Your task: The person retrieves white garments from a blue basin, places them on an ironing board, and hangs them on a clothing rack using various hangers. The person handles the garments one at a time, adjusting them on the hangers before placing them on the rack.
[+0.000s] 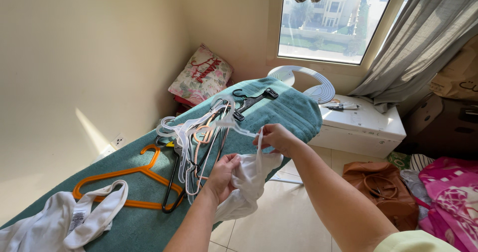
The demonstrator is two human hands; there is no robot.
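Observation:
My left hand (220,176) grips a bunched white garment (247,185) over the near edge of the ironing board (294,112). My right hand (277,138) pinches the garment's strap together with the end of a white plastic hanger (234,125). That hanger rises out of a heap of white, pink and black hangers (196,142) lying on the teal towel that covers the board.
An orange hanger (130,173) and a white vest (64,222) lie at the board's near left end. A black clip hanger (253,100) sits near the far end. A white chest (363,125), brown bag (381,185) and pink cloth (450,197) stand on the right.

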